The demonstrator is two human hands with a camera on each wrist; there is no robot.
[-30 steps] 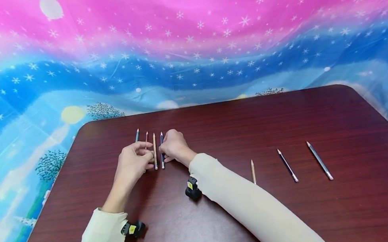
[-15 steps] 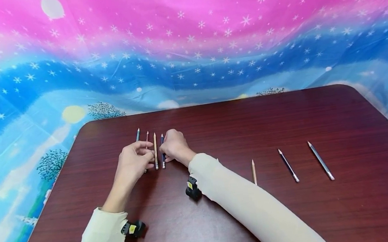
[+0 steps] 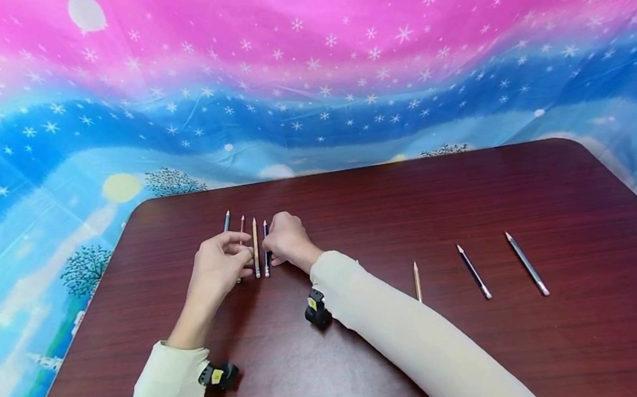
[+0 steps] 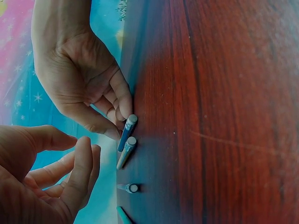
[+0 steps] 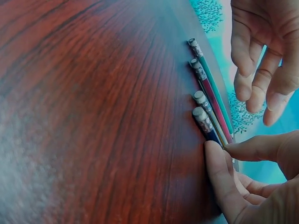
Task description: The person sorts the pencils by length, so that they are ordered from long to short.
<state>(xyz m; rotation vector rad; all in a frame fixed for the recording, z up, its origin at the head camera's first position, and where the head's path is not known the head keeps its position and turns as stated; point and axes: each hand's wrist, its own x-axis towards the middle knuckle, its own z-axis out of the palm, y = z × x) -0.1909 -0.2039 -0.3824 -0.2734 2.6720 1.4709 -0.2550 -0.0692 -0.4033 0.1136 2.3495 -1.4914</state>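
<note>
One dark blue pencil (image 3: 267, 264) lies on the tabletop (image 3: 368, 219) at the fingertips of the right grip (image 3: 290, 238), pinched there between thumb and forefinger, with its white eraser end showing on the near side of the hand and its sharpened point on the far side. Just left of the right grip, beyond a narrow strip of wood, a yellow pencil (image 3: 256, 248) lies almost parallel to it.

The left grip (image 3: 219, 262) holds nothing; its fingers are loosely bent, the thumb close to the forefinger, beside the yellow pencil. Partly hidden behind that hand are a red pencil (image 3: 242, 223) and a teal pencil (image 3: 227, 220), their points showing beyond its fingers.

Well to the right of the right grip and nearer the person, three more lie apart from one another: a short tan pencil (image 3: 417, 281) partly covered by the right sleeve (image 3: 429, 336), then a dark slim pencil (image 3: 473, 270), then a grey-blue pencil (image 3: 527, 263) farthest out. Beyond both grips, past the far edge, hangs a pink and blue backdrop (image 3: 303, 62) dotted with snowflakes.
</note>
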